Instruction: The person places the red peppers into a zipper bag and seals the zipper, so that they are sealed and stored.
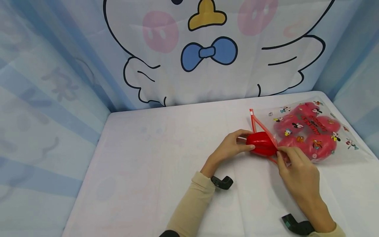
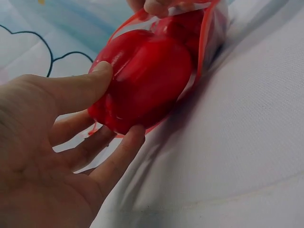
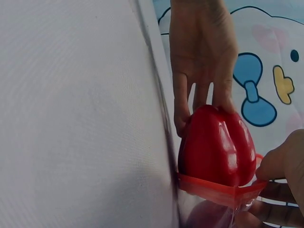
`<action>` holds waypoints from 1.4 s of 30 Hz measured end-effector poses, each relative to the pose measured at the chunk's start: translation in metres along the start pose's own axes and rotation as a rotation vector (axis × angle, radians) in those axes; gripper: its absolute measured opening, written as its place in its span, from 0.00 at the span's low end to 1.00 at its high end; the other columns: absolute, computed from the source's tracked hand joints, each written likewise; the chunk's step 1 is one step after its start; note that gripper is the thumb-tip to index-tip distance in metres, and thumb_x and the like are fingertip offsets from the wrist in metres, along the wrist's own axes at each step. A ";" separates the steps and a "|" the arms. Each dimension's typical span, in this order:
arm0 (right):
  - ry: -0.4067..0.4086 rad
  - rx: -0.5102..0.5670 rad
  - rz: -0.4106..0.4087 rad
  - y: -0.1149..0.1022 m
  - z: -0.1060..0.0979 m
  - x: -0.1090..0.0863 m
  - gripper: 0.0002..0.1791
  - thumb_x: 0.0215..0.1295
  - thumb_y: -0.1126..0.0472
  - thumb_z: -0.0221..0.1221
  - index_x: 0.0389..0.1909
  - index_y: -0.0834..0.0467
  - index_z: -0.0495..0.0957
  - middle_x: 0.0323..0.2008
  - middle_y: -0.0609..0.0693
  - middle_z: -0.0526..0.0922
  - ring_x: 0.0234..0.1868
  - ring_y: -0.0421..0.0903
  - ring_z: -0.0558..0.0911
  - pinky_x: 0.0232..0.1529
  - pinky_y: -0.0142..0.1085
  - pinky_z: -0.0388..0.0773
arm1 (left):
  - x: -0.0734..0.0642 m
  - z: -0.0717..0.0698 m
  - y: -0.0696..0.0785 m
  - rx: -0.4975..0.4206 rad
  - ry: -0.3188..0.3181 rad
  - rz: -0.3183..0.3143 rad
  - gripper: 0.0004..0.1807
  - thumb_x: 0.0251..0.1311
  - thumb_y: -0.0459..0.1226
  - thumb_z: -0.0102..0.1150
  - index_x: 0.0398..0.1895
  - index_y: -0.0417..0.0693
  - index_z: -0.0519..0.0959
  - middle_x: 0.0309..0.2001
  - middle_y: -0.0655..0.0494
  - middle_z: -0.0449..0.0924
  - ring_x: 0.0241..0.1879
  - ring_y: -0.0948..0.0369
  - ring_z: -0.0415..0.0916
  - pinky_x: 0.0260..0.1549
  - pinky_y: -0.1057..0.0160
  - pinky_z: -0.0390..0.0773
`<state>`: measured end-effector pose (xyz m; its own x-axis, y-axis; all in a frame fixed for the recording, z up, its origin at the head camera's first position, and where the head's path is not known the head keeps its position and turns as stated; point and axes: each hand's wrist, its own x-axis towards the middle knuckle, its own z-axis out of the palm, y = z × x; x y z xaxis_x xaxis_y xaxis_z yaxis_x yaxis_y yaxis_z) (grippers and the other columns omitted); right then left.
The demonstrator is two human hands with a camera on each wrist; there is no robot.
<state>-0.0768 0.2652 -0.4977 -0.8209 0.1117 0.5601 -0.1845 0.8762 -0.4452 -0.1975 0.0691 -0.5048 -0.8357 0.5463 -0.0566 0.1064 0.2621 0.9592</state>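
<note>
A glossy red bell pepper (image 1: 262, 144) sits at the mouth of a clear zip bag (image 1: 351, 144) printed with cartoon figures. My left hand (image 1: 226, 149) grips the pepper's outer end, thumb on one side and fingers round the other, as the left wrist view shows. The bag's red-orange rim (image 3: 209, 186) runs around the inner end of the pepper. My right hand (image 1: 302, 174) pinches that rim between thumb and fingers, holding the bag's mouth apart. Several more red peppers (image 1: 321, 144) lie inside the bag.
The white-covered table (image 1: 148, 164) stretches left of the hands. Behind it hangs a curtain (image 1: 207, 82) with a cartoon character, and blue-white curtains close off both sides. A dark wrist camera (image 1: 222, 182) sticks out from the left wrist, another (image 1: 297, 225) from the right.
</note>
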 end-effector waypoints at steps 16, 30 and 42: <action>0.014 -0.004 -0.014 0.001 0.001 0.000 0.20 0.56 0.71 0.73 0.51 0.67 0.83 0.41 0.65 0.86 0.34 0.59 0.84 0.50 0.05 0.49 | 0.002 0.010 -0.005 0.002 -0.056 0.040 0.30 0.65 0.39 0.70 0.69 0.49 0.75 0.64 0.49 0.80 0.52 0.68 0.80 0.48 0.74 0.81; 0.042 0.007 -0.024 0.001 0.003 -0.001 0.20 0.56 0.72 0.73 0.50 0.68 0.83 0.42 0.65 0.86 0.38 0.64 0.86 0.53 0.06 0.47 | 0.009 0.029 -0.001 0.033 0.012 0.069 0.28 0.64 0.38 0.71 0.67 0.49 0.77 0.62 0.52 0.81 0.52 0.68 0.79 0.47 0.76 0.81; 0.047 0.013 -0.035 0.000 0.001 -0.001 0.21 0.53 0.72 0.74 0.49 0.69 0.83 0.41 0.65 0.86 0.32 0.62 0.84 0.47 0.05 0.50 | 0.019 0.043 0.000 0.073 0.060 0.088 0.28 0.65 0.37 0.71 0.67 0.48 0.77 0.61 0.51 0.82 0.51 0.69 0.80 0.42 0.79 0.80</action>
<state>-0.0764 0.2645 -0.4992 -0.7878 0.1032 0.6072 -0.2197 0.8739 -0.4335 -0.1906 0.1133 -0.5180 -0.8521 0.5214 0.0457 0.2178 0.2739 0.9368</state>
